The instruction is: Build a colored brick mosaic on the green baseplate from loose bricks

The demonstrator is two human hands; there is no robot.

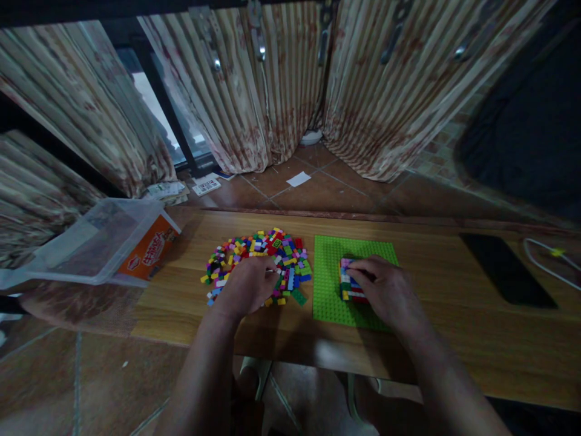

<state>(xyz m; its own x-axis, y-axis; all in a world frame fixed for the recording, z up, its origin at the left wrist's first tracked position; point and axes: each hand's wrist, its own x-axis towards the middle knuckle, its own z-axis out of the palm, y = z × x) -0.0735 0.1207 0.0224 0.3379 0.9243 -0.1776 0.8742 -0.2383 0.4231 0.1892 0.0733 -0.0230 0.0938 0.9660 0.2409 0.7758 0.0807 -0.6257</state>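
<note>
A little block made of stacked bricks [350,287] in many colors stands on one green baseplate [331,284] in the middle of the wooden table [436,315], and the right hand [385,293] rests on it with curled fingers touching its top. The left hand [247,284] lies fingers-down on one heap of loose bricks [272,254], too many to count. One clear tub [97,245] sits at the left edge and one black phone [506,269] far right, with bare wood between.

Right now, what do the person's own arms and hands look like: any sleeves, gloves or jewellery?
Both forearms are bare to the frame's lower edge, with no sleeves in view. The left hand and right hand wear no gloves; no rings or watch show in this dim light.
</note>
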